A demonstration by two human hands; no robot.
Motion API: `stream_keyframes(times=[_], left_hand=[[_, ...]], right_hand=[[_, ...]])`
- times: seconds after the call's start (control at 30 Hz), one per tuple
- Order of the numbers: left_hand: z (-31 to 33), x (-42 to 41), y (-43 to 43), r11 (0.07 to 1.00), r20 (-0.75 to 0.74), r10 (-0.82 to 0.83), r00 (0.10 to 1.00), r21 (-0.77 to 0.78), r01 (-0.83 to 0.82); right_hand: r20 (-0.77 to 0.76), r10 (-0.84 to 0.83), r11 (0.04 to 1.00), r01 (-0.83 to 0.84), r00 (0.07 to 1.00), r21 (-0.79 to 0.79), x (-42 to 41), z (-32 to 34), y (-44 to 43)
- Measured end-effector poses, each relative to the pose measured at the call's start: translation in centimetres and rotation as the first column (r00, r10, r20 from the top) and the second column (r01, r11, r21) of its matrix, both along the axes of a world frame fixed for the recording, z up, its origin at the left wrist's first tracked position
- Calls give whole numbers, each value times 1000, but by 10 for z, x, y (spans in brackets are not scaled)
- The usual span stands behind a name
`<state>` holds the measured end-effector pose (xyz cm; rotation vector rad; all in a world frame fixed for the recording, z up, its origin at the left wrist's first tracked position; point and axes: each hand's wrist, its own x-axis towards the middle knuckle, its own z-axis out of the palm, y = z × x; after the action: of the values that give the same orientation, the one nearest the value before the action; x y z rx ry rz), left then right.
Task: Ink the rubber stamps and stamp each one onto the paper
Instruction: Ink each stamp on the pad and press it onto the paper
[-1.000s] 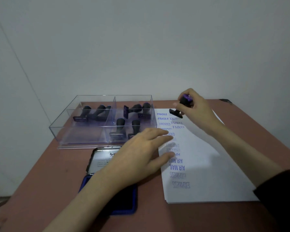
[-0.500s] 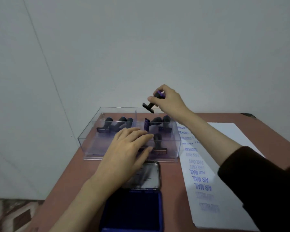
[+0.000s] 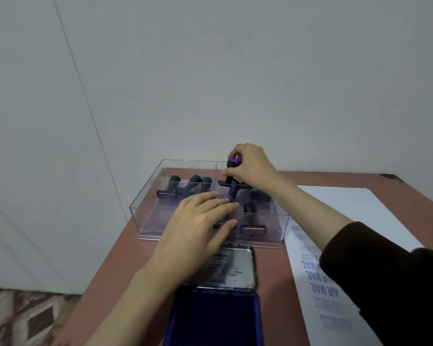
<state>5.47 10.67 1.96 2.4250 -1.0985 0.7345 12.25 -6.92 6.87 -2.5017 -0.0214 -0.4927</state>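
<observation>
— Where's your stamp?
— Your right hand (image 3: pixel 251 168) grips the purple-capped rubber stamp (image 3: pixel 233 166) over the clear tray's (image 3: pixel 145 221) far right compartment.
— And your left?
— Your left hand (image 3: pixel 200 231) is flat, fingers straight, over the tray's near edge. The ink pad lid (image 3: pixel 238 264) reads "Artline"; the paper (image 3: pixel 348 208) on the right reads "AIR MAIL".

You are at a plain office-style desk corner: a reddish-brown table (image 3: pixel 115 265) against a bare white wall (image 3: pixel 235 71), patterned floor (image 3: pixel 23 318) below, with a clear box (image 3: pixel 145 221) of rubber stamps (image 3: pixel 173 188), an open blue ink pad (image 3: pixel 215 318) and paper (image 3: pixel 348 208) stamped AIR MAIL.
</observation>
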Motion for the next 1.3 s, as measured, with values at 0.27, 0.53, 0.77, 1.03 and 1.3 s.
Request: stream_keyframes(times=[0.27, 0.53, 0.77, 1.03, 1.3], left_hand=[[-1, 0, 0, 1000, -3, -8, 1000, -18, 8], [-2, 0, 0, 1000, 3, -10, 1000, -27, 11], [-1, 0, 0, 1000, -1, -4, 1000, -27, 4], [-1, -1, 0, 1000, -2, -5, 1000, -27, 5], [-1, -2, 1, 1000, -7, 19, 1000, -13, -19]], right_hand=[[-16, 36, 999, -35, 999, 28, 2, 1, 0], [-111, 11, 999, -16, 994, -46, 5, 4, 2], [-164, -16, 986, -11, 986, -167, 4, 4, 5], [-135, -14, 991, -4, 991, -131, 6, 6, 5], [-193, -182, 960, 132, 964, -247, -4, 19, -3]])
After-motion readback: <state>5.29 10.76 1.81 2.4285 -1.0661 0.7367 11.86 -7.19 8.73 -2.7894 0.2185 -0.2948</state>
